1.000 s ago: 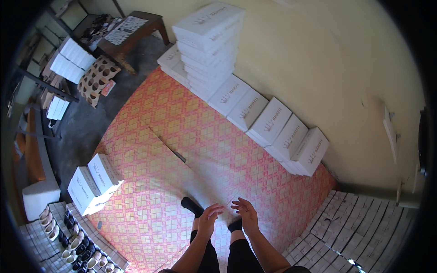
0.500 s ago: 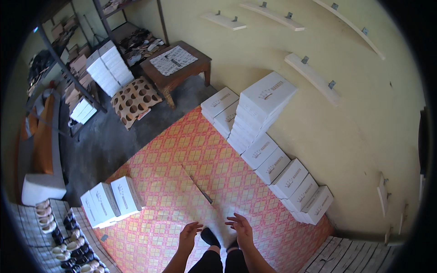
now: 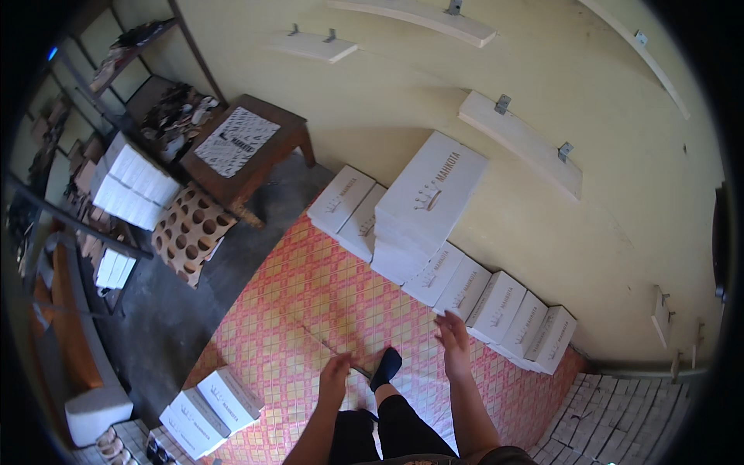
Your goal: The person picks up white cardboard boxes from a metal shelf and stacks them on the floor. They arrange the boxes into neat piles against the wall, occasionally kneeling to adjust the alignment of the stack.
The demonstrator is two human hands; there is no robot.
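My left hand hangs over the patterned floor mat, its fingers loosely bent and apart, with nothing seen in them. Farther forward and to the right, my right hand is open and empty, fingers spread. It appears near the row of white boxes, though I cannot tell whether it touches any. A tall stack of white boxes rises against the wall, ahead of my right hand. Between it and my hand runs a low row of white boxes. A thin dark stick lies on the mat, partly behind my left hand.
More white boxes stand at the mat's left edge. A wooden table and a spotted cushion occupy the far left, beside metal shelving. Wooden wall shelves jut out at right. My foot is on the mat.
The view has turned right and come closer to the tall stack. One foot has stepped forward. My right hand has moved right and forward, away from my left hand.
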